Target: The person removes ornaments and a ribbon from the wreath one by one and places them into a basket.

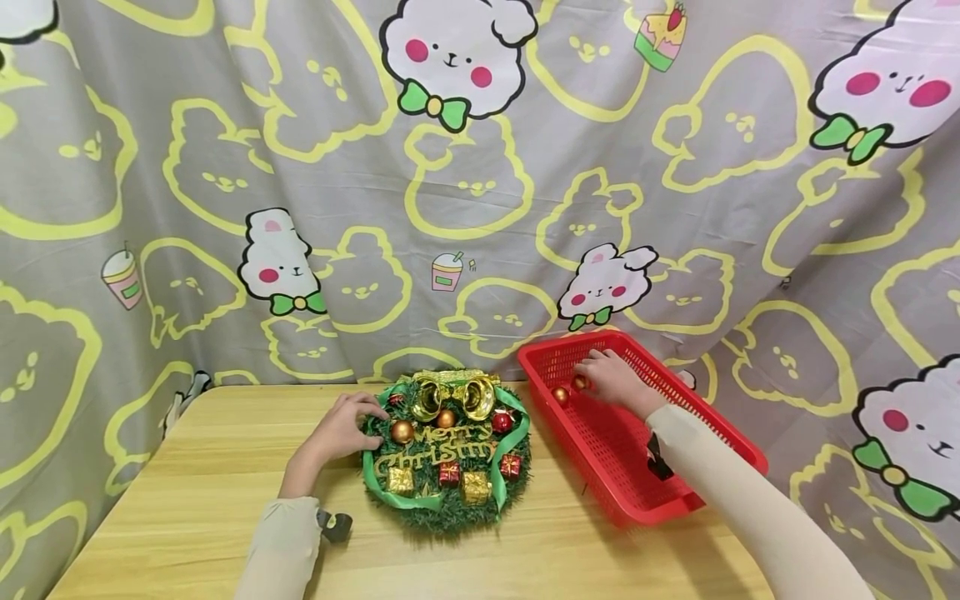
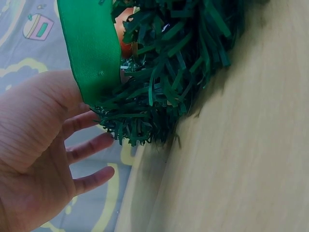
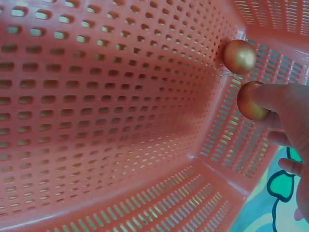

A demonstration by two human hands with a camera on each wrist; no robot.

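Note:
A green Christmas wreath (image 1: 450, 508) lies on the table, dressed with green ribbon (image 2: 94, 53), gold bells, baubles, small gift boxes and gold "Merry Christmas" lettering. At its left edge is my left hand (image 1: 341, 429), fingers spread and fairly straight beside the tinsel; the ribbon hides part of the thumb in the left wrist view. Inside the far end of a red plastic basket (image 1: 577, 450), my right hand (image 1: 611, 379) pinches a gold bauble (image 3: 251, 101) between thumb and fingers. A second gold bauble (image 3: 239, 56) sits close by in the same end of the basket.
The wooden table (image 1: 202, 467) carries the wreath at the middle and the basket, set at an angle, to its right. A patterned grey curtain (image 1: 480, 192) hangs right behind the table. The basket's perforated walls rise around my right hand.

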